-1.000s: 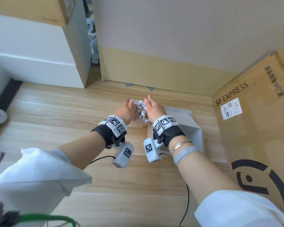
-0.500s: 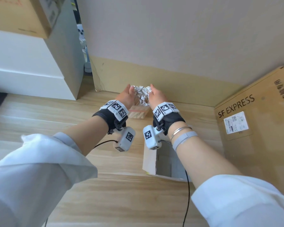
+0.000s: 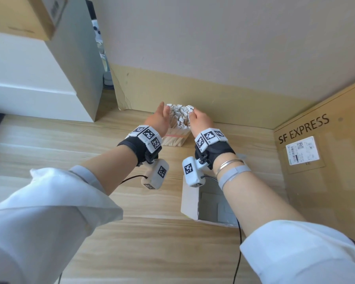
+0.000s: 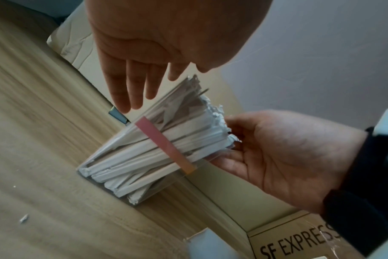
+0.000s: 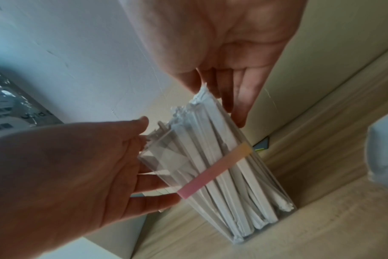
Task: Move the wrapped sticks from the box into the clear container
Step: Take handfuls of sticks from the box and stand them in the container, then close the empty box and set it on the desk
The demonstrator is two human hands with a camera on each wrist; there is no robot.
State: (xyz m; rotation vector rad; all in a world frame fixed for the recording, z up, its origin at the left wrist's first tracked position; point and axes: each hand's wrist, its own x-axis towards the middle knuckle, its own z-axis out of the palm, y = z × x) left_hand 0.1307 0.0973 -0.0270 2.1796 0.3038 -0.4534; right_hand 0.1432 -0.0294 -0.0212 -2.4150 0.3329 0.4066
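A thick bundle of white paper-wrapped sticks (image 3: pixel 179 116) stands upright in the clear container (image 3: pixel 175 138), which has a pink-to-orange band and sits on the wooden floor by the wall. The stick tops rise above its rim. My left hand (image 3: pixel 158 119) is beside the container's left side with straight fingers (image 4: pixel 133 87), just clear of the sticks (image 4: pixel 166 145). My right hand (image 3: pixel 199 119) lies flat against the bundle's right side, straight fingers (image 5: pixel 239 98) along the sticks (image 5: pixel 222 157). The open white box (image 3: pixel 190 199) is under my right forearm; its visible inside shows no sticks.
A large SF EXPRESS carton (image 3: pixel 316 160) fills the right side. A cardboard strip (image 3: pixel 193 89) runs along the wall base just behind the container. A white cabinet (image 3: pixel 29 78) stands at the left. A black cable (image 3: pixel 239 253) trails over the floor near the box.
The head view has swung so the white box lies nearer me. Both hands stay at the bundle in the container, and the left hand has eased slightly away from its side.
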